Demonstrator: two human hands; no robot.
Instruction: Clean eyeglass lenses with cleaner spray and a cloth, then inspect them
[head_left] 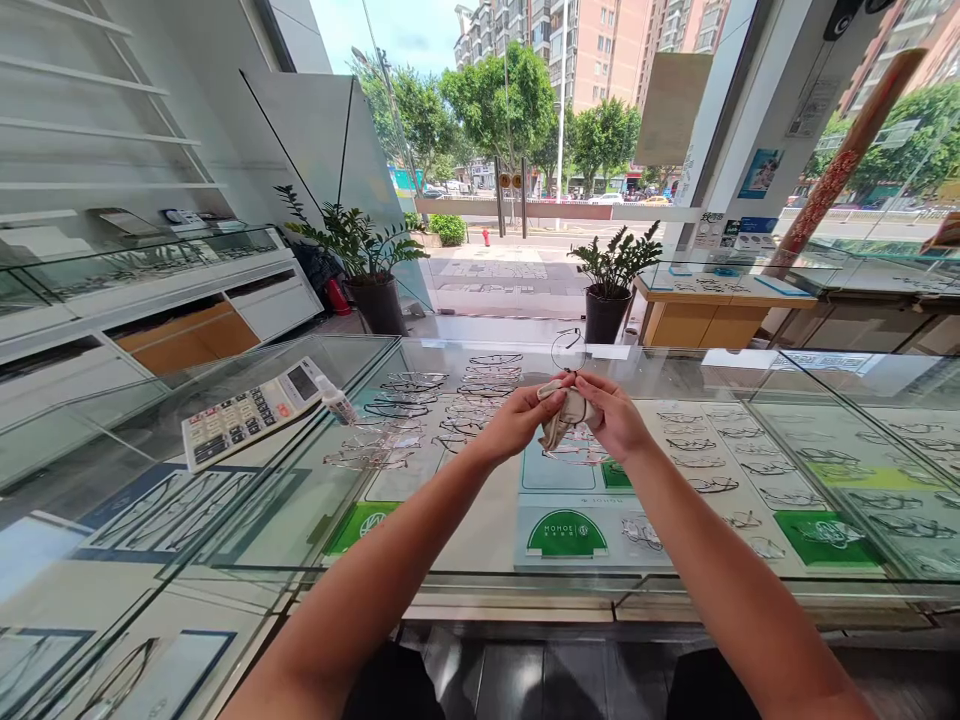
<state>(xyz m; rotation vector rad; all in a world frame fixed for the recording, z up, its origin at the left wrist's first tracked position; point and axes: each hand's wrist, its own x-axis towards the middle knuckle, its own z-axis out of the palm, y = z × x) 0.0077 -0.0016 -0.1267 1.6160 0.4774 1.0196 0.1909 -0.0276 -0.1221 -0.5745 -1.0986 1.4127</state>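
Because bare fingers could smudge lenses, left hand (519,420) pinches crumpled beige cloth (556,425) against thin dark-rimmed round eyeglasses (568,351), raised at 12 o'clock; right hand (619,420) grips cloth from 3 o'clock side, likely steadying frame.

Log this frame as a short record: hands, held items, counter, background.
Left hand: pinching a pale cloth
Right hand: on the cloth's other side
Held item: eyeglasses, one round lens standing above the fingers
Counter: glass display case with rows of spectacle frames
Left side: calculator, small bottle by its screen end
Background: two potted plants, street beyond glass doors
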